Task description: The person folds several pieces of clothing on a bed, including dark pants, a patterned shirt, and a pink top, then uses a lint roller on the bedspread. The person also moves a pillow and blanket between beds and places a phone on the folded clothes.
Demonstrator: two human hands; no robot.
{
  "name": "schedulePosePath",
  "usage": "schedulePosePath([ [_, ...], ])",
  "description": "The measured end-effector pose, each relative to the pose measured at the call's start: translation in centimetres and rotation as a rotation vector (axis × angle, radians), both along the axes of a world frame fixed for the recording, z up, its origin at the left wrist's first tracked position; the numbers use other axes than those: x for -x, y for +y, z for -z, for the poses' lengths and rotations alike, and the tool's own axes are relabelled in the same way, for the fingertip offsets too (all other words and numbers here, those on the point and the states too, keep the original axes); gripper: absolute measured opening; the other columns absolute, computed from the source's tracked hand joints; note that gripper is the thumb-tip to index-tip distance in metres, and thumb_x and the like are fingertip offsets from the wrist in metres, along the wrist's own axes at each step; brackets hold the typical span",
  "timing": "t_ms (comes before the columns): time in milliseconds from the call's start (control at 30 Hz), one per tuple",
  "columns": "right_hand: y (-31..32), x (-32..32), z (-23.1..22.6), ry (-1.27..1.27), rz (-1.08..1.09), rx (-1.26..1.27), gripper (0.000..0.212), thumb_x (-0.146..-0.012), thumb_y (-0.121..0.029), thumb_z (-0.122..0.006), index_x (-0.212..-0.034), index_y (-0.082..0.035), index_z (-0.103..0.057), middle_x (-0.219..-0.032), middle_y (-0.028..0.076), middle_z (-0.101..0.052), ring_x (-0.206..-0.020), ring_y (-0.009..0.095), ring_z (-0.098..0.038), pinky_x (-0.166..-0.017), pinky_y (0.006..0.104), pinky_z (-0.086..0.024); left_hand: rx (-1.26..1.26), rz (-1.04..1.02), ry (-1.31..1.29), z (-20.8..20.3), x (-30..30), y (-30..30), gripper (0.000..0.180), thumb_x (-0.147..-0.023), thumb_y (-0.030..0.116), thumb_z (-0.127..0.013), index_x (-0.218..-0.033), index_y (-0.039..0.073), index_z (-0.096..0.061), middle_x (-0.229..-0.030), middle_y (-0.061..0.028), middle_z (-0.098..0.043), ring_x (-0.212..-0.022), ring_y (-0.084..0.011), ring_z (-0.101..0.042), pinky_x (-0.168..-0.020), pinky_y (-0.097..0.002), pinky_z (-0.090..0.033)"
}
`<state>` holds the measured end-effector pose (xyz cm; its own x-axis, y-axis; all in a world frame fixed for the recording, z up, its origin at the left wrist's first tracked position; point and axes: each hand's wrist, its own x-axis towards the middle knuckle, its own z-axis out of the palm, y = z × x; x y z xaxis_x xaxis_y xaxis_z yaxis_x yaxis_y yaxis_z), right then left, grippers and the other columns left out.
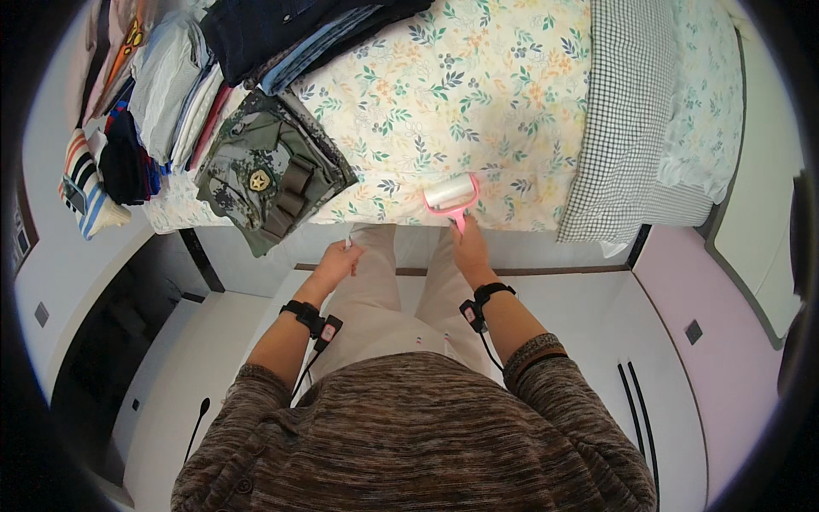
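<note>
My right hand (470, 252) is closed round the handle of a pink lint roller (450, 194) with a white roll. The roll rests against the floral bedspread (503, 128) near the bed's front edge. Lower and to the left, my left hand (341, 263) hangs in front of my trousers with its fingers closed. A small white bit (347, 244) shows at its fingertips, too small to name. Beyond that hand, a folded camouflage garment (264, 166) with a round gold star badge lies on the bed, its corner hanging over the edge.
Folded dark jeans (281, 38) are stacked behind the camouflage garment. More folded clothes (166, 94) and a striped cloth item (85, 192) lie at the bed's left end. A checked cloth band (623, 111) crosses the bed on the right, beside a headboard (751, 205).
</note>
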<state>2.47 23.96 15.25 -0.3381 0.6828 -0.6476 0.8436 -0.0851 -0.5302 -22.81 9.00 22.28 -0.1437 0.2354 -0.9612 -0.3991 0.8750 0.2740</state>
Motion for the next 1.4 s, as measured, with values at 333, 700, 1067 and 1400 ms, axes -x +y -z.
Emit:
schedulePosePath([
  [333, 1.5, 5.3, 0.4, 0.031, 0.023, -0.134, 0.041, -0.094, -0.03, -0.05, -0.125, -0.004, -0.044, -0.117, 0.023, -0.056, -0.105, 0.04, -0.054, -0.087, 0.0473, -0.044, 0.007, 0.058, 0.026, 0.0, 2.1, -0.1, 0.022, -0.088, 0.019, -0.059, -0.072, 0.007, -0.051, -0.058, -0.0003, -0.049, -0.05, -0.0119, -0.048, -0.049, -0.0289, -0.043],
  [700, 4.4, 8.0, -0.3, -0.052, -0.051, -0.026, 0.039, -0.094, -0.032, -0.049, -0.12, -0.003, -0.046, -0.109, 0.025, -0.058, -0.1, 0.041, -0.056, -0.084, 0.0478, -0.045, 0.003, 0.026, 0.026, 0.7, 2.9, 0.3, 0.022, -0.087, 0.02, -0.06, -0.071, 0.007, -0.052, -0.057, -0.0006, -0.048, -0.048, -0.0126, -0.048, -0.049, -0.0284, -0.042],
  [1067, 6.4, 11.3, -0.5, 0.003, 0.015, -0.046, 0.037, -0.094, -0.03, -0.048, -0.121, -0.005, -0.044, -0.107, 0.024, -0.059, -0.097, 0.042, -0.057, -0.081, 0.0485, -0.045, 0.003, -0.001, -0.001, 1.9, 3.3, 0.4, 0.018, -0.087, 0.019, -0.061, -0.075, 0.007, -0.054, -0.056, 0.0004, -0.048, -0.048, -0.0104, -0.048, -0.046, -0.0271, -0.042],
  [1400, 10.3, 16.5, -0.8, 0.012, -0.036, -0.078, 0.031, -0.093, -0.032, -0.049, -0.108, -0.005, -0.044, -0.097, 0.025, -0.061, -0.089, 0.044, -0.059, -0.075, 0.0509, -0.045, 0.034, 0.018, -0.006, 1.9, 3.6, 1.4, 0.019, -0.087, 0.021, -0.062, -0.078, 0.006, -0.055, -0.061, -0.0001, -0.05, -0.048, -0.0104, -0.048, -0.047, -0.0281, -0.043],
])
